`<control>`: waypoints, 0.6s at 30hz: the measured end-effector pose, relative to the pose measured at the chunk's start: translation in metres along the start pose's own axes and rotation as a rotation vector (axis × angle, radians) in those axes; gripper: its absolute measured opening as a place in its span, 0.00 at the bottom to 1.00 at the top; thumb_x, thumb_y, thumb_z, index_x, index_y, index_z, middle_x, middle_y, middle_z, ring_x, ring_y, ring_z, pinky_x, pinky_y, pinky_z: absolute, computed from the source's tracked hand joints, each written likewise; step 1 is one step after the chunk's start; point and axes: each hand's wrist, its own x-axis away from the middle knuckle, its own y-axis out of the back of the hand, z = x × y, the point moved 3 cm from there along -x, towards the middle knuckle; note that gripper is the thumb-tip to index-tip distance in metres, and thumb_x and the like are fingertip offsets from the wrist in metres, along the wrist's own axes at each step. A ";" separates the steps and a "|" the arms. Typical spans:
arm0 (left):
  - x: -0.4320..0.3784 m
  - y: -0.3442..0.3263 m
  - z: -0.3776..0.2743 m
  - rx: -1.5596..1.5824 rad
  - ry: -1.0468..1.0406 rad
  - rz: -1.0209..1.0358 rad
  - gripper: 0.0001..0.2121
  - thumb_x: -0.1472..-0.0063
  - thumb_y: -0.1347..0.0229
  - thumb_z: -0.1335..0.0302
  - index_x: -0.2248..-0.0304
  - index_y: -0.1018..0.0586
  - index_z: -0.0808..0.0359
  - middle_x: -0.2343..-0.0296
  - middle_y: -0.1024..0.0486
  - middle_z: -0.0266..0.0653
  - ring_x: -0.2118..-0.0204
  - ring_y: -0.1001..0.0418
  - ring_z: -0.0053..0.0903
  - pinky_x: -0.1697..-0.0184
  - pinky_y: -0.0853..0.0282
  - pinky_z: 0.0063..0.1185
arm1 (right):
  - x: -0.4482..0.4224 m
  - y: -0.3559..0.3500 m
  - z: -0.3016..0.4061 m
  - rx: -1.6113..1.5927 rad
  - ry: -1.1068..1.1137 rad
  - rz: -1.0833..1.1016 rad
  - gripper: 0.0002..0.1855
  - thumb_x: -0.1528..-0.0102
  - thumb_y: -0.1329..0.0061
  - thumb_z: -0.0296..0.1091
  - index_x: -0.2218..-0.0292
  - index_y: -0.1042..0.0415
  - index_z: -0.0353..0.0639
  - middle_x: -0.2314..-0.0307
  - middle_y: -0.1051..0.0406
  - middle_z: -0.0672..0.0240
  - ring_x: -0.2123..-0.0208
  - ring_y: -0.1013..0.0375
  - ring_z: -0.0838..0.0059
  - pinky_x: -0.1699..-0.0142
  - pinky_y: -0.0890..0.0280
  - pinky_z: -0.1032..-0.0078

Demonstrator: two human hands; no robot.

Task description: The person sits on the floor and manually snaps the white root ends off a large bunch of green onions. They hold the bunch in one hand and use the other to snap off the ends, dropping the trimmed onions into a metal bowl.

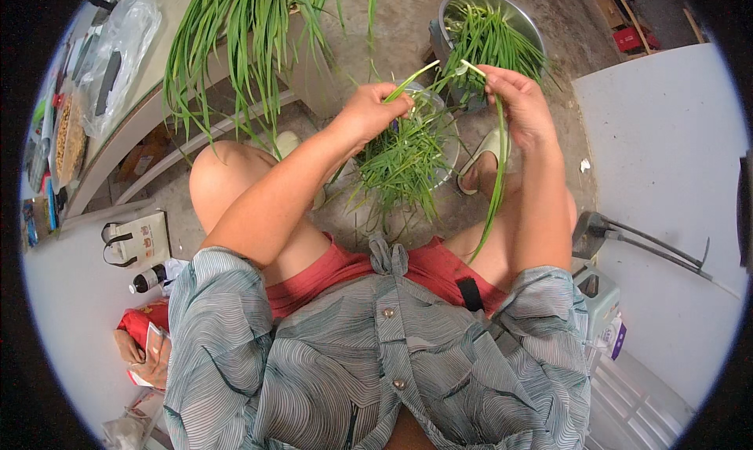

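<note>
My left hand (pixel 379 112) grips a few green stalks of what look like garlic chives (pixel 416 76), their pale ends pointing up and right. In my right hand (pixel 520 100) is another long chive stalk (pixel 500 162), its white end pinched at the fingertips and its leaf hanging down over my right thigh. Between and below the hands, a heap of chive leaves and trimmings (pixel 406 162) fills a clear plastic-looking container (pixel 452 150). Beyond my right hand, a bundle of chives (pixel 494 41) lies in a round steel basin (pixel 532 29).
A large bunch of chives (pixel 247 50) hangs over the edge of a table (pixel 170 56) at the left. On that table lies a clear plastic bag (pixel 126 50). A long-handled dustpan (pixel 591 235) leans near the white wall at right. A tote bag (pixel 141 238) stands at left.
</note>
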 end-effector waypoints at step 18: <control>-0.007 -0.002 0.024 -0.198 0.022 -0.059 0.10 0.48 0.44 0.70 0.70 0.23 0.69 0.78 0.28 0.30 0.75 0.35 0.14 0.70 0.38 0.17 | 0.004 0.034 0.016 -0.129 -0.037 -0.190 0.12 0.47 0.54 0.33 0.62 0.29 0.38 0.79 0.32 0.78 0.80 0.37 0.88 0.78 0.44 0.89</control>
